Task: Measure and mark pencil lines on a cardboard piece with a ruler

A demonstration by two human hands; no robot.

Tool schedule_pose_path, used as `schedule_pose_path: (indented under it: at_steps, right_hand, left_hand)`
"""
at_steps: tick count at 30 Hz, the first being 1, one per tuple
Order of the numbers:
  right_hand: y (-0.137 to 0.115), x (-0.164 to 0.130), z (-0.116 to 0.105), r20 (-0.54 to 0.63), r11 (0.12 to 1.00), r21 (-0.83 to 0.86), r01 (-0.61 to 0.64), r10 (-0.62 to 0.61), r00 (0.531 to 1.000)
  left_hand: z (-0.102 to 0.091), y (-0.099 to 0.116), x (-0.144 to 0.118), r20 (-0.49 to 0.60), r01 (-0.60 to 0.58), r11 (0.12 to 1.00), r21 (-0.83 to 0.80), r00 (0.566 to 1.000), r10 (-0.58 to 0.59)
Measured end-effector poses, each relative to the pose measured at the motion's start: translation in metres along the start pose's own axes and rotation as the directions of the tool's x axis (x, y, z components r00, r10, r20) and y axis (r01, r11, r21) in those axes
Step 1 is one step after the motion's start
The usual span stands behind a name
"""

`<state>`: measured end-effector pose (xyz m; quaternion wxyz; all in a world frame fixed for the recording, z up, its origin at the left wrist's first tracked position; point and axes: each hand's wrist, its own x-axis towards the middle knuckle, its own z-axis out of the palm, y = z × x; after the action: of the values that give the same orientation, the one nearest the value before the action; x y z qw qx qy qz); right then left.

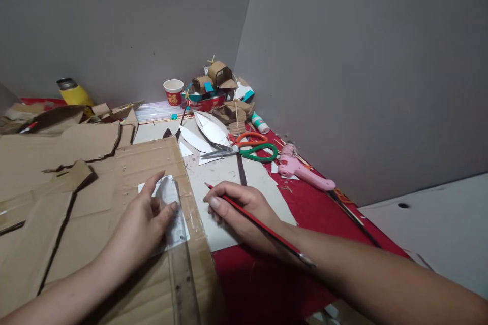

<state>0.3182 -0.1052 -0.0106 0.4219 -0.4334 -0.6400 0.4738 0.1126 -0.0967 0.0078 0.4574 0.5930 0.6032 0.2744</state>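
Note:
My left hand (147, 213) rests on a sheet of brown cardboard (152, 157), thumb and forefinger spread apart. Its fingertips touch a clear ruler (181, 279) that lies lengthwise near the sheet's right edge. Under hand and ruler is a white printed label (179, 231). A red and black pencil (251, 216) is pinched in my right hand (244, 208), its sharp tip pointing up and left. This hand is over a pale grey board (224, 236), just right of the cardboard. The curled lower fingers of the right hand are partly hidden.
Scissors (244, 150) with orange and green handles lie beyond my right hand, near white paper pieces (211, 128). A pink glue gun (305, 172) lies on the red cloth (267, 279). Behind stand a paper cup (173, 92), cardboard models (219, 76) and a yellow bottle (74, 94).

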Motion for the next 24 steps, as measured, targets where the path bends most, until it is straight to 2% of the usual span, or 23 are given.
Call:
schedule_pose_path:
  at_steps: [2,4,7,9,10,12,13,14,15,16,18,21,24]
  right_hand:
    - [-0.004,0.0,-0.002,0.016,0.997,-0.065,0.037,-0.036,0.999]
    - [-0.007,0.0,-0.004,0.019,0.992,-0.112,0.057,-0.055,0.998]
    - [-0.009,0.001,-0.006,0.023,0.988,-0.139,0.072,-0.069,0.997]
    - [-0.007,0.001,-0.007,0.031,0.985,-0.15,0.081,-0.077,0.997]
    - [-0.006,0.001,-0.007,0.035,0.984,-0.156,0.085,-0.081,0.996]
    - [-0.005,0.001,-0.008,0.038,0.981,-0.171,0.091,-0.086,0.996]
    - [-0.004,0.001,-0.007,0.037,0.98,-0.179,0.092,-0.087,0.996]
    - [-0.004,0.001,-0.007,0.034,0.978,-0.187,0.093,-0.088,0.996]
    - [-0.004,0.001,-0.007,0.031,0.977,-0.193,0.093,-0.088,0.996]
    - [-0.003,0.001,-0.006,0.031,0.976,-0.198,0.092,-0.088,0.996]
    - [-0.003,0.002,-0.005,0.037,0.974,-0.206,0.097,-0.091,0.995]
    - [-0.003,0.004,-0.004,0.034,0.97,-0.216,0.11,-0.105,0.994]
    - [-0.002,0.005,-0.004,0.024,0.969,-0.216,0.116,-0.114,0.993]
  left_hand:
    - [-0.001,0.001,0.002,-0.032,-0.056,0.979,0.195,0.997,0.063]
    - [-0.003,0.0,0.003,-0.014,-0.116,0.917,0.381,0.991,0.131]
    - [-0.005,-0.006,0.002,0.014,-0.191,0.749,0.635,0.972,0.236]
    - [-0.008,-0.013,0.0,0.044,-0.284,0.612,0.738,0.925,0.377]
    - [-0.01,-0.017,-0.001,0.082,-0.363,0.536,0.762,0.876,0.476]
    - [-0.014,-0.023,-0.003,0.193,-0.539,0.346,0.768,0.71,0.677]
    - [-0.016,-0.025,-0.005,0.267,-0.607,0.241,0.757,0.624,0.734]
    - [-0.018,-0.027,-0.007,0.347,-0.657,0.148,0.74,0.56,0.753]
    - [-0.02,-0.029,-0.008,0.426,-0.692,0.08,0.717,0.526,0.736]
    - [-0.022,-0.03,-0.01,0.494,-0.718,0.042,0.695,0.519,0.697]
    - [-0.023,-0.033,-0.012,0.565,-0.731,0.046,0.68,0.564,0.602]
    - [-0.021,-0.039,-0.015,0.539,-0.701,0.114,0.704,0.632,0.557]
    - [-0.019,-0.042,-0.016,0.494,-0.681,0.152,0.716,0.648,0.58]
